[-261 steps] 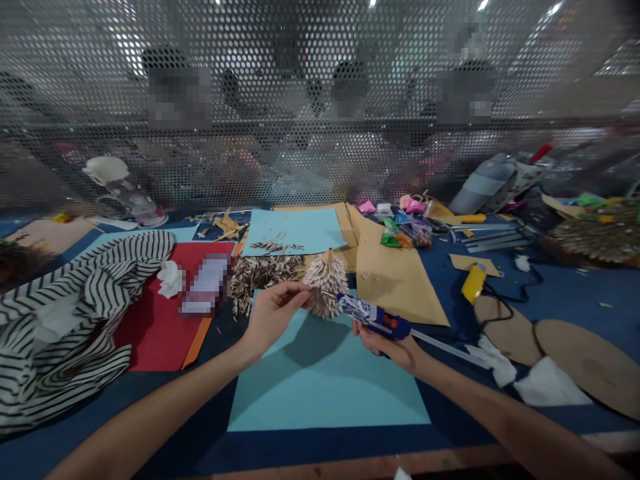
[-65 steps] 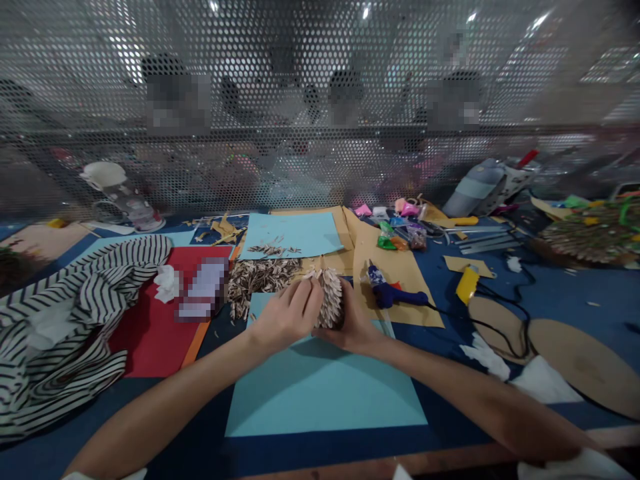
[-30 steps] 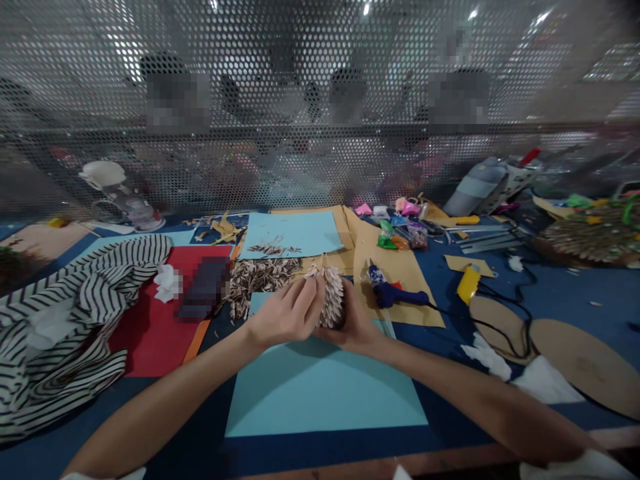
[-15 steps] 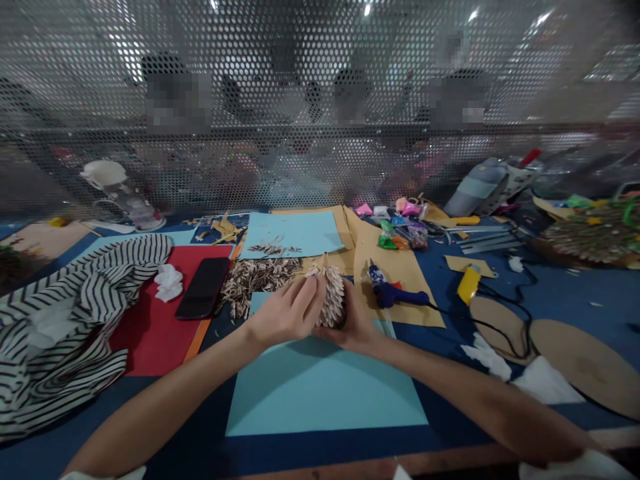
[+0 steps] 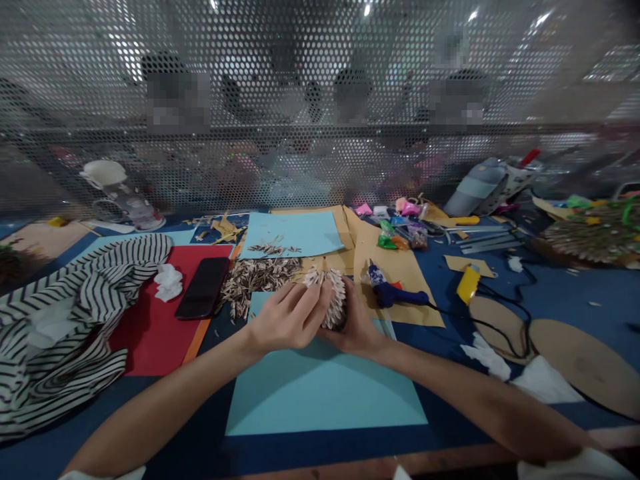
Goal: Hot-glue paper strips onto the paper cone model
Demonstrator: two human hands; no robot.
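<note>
A small rounded craft piece (image 5: 338, 308), covered in overlapping pale, pointed scales like seed husks, is held above a light blue sheet (image 5: 325, 400). My right hand (image 5: 359, 328) wraps around its right side and underside. My left hand (image 5: 290, 317) has its fingers pinched together against the front left of the scales; anything between the fingertips is hidden. A heap of similar loose husks (image 5: 260, 279) lies just beyond my left hand. To the right of the craft piece, a blue glue gun (image 5: 400, 295) rests on brown card.
On the left are a phone (image 5: 204, 288), red paper (image 5: 145, 327) and striped cloth (image 5: 60, 333). At right lie a yellow cutter (image 5: 469, 283), a black cord and cardboard discs (image 5: 585, 360). A perforated metal screen (image 5: 320, 167) stands behind, with people beyond.
My left hand's fingers have shifted slightly right and down over the scales, exposing more of the top. The craft piece has tilted a little in my right hand.
</note>
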